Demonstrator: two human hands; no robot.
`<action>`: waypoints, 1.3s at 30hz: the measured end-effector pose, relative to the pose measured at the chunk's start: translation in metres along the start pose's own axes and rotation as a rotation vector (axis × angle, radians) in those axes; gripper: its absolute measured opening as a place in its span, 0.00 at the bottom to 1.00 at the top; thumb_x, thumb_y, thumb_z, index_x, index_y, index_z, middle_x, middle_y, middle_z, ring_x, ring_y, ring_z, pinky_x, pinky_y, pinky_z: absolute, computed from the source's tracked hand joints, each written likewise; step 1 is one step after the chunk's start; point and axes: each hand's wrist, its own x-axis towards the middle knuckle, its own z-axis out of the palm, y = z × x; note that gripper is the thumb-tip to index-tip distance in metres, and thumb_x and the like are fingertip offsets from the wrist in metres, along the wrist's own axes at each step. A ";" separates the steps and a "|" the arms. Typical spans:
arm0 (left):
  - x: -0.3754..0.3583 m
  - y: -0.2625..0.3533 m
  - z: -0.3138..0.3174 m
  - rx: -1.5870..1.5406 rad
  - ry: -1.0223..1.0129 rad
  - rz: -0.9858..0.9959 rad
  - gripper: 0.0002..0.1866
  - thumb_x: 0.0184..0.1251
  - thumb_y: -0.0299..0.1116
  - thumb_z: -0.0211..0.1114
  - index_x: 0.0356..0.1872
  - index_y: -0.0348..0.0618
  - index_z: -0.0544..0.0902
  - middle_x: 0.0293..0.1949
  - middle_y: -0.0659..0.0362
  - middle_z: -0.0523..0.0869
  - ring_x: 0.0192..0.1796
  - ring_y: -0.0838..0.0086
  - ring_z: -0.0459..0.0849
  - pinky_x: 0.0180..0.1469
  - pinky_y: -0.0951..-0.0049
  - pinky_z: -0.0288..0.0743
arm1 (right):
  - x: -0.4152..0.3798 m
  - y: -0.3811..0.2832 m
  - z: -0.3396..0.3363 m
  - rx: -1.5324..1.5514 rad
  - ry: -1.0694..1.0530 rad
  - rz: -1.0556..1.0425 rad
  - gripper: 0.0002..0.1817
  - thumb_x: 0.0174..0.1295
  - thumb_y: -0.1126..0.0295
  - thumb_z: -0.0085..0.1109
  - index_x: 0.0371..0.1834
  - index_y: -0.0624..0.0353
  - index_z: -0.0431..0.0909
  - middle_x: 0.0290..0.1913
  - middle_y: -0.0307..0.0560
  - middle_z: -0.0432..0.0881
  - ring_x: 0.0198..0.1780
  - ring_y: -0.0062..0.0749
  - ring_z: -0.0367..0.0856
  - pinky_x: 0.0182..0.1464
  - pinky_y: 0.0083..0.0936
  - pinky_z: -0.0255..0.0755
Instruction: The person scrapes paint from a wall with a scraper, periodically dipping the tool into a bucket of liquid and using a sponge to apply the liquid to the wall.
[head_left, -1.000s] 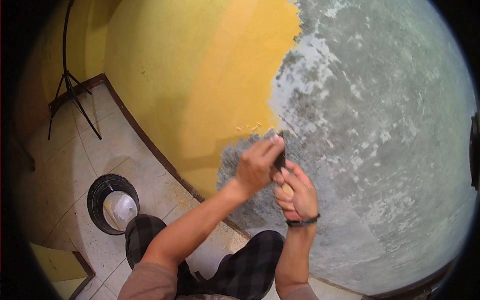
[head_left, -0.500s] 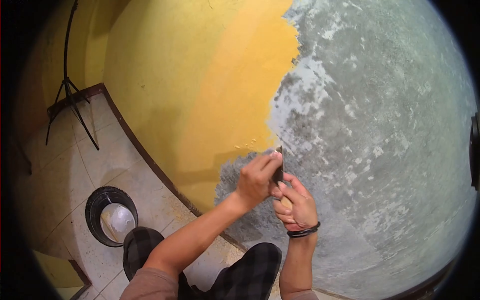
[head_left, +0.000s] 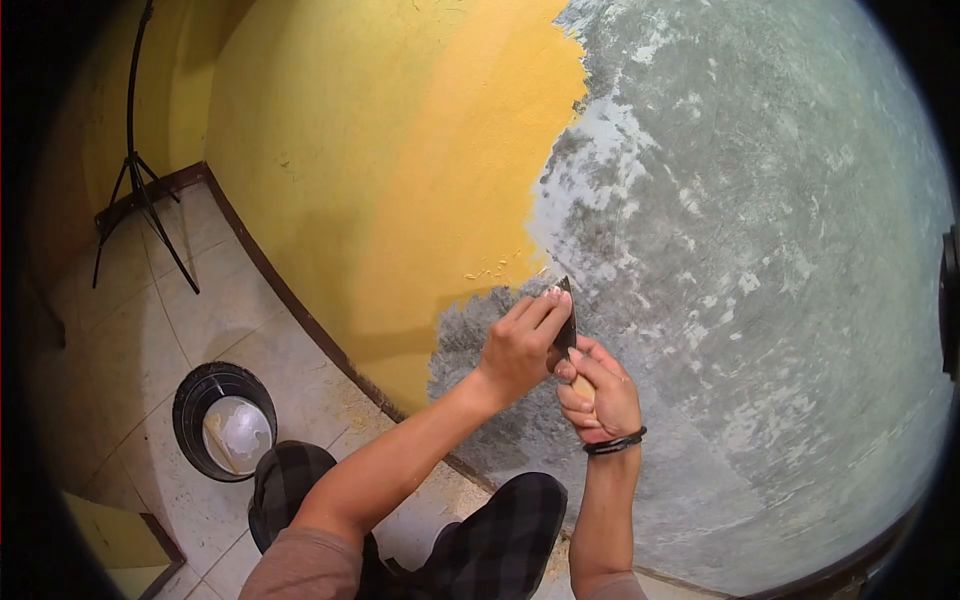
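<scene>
A scraper (head_left: 567, 322) with a dark metal blade and a pale handle is held against the wall in front of me. My right hand (head_left: 602, 392), with black bands at the wrist, is closed around the handle. The fingers of my left hand (head_left: 518, 345) press together on the blade near its tip; part of the blade is hidden behind them. Both hands are at the border where yellow paint (head_left: 470, 180) meets the bare grey wall (head_left: 720, 290). Small curled paint flakes (head_left: 490, 271) cling to the yellow side just left of the blade.
On the tiled floor to the left stands a black bucket (head_left: 190, 440) with a pale stick and whitish stuff inside. A black tripod stand (head_left: 140, 205) is farther back. Brown skirting (head_left: 290, 300) runs along the wall's foot, with paint crumbs beside it. My knees are bent below.
Both hands and the scraper have shifted slightly right in view, and more of the blade shows. The whole view has moved a little; both hands keep their hold.
</scene>
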 end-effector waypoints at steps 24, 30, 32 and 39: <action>0.006 -0.015 -0.016 0.074 0.088 -0.112 0.18 0.55 0.30 0.61 0.47 0.33 0.79 0.42 0.47 0.83 0.43 0.53 0.83 0.45 0.63 0.79 | 0.037 0.002 0.036 -0.051 -0.001 0.007 0.11 0.68 0.73 0.49 0.52 0.60 0.68 0.29 0.40 0.72 0.14 0.12 0.59 0.10 0.09 0.47; -0.007 -0.008 -0.004 -0.027 0.070 -0.033 0.22 0.54 0.38 0.65 0.47 0.34 0.79 0.40 0.49 0.83 0.42 0.55 0.83 0.44 0.62 0.79 | 0.009 0.007 0.022 -0.048 0.011 -0.042 0.13 0.68 0.73 0.48 0.55 0.61 0.67 0.31 0.41 0.71 0.15 0.12 0.59 0.10 0.08 0.47; 0.000 -0.016 -0.011 -0.049 0.056 -0.073 0.20 0.53 0.35 0.64 0.46 0.34 0.80 0.39 0.49 0.83 0.40 0.55 0.83 0.42 0.63 0.78 | 0.009 0.002 0.036 -0.068 0.047 0.001 0.13 0.69 0.73 0.48 0.55 0.59 0.67 0.31 0.41 0.71 0.14 0.13 0.59 0.10 0.09 0.46; -0.011 -0.003 -0.005 0.045 0.047 -0.036 0.19 0.51 0.26 0.63 0.47 0.32 0.79 0.43 0.48 0.83 0.43 0.55 0.83 0.45 0.63 0.79 | 0.012 0.014 0.004 0.062 -0.013 0.046 0.11 0.67 0.71 0.52 0.50 0.57 0.66 0.29 0.41 0.72 0.14 0.14 0.59 0.10 0.11 0.46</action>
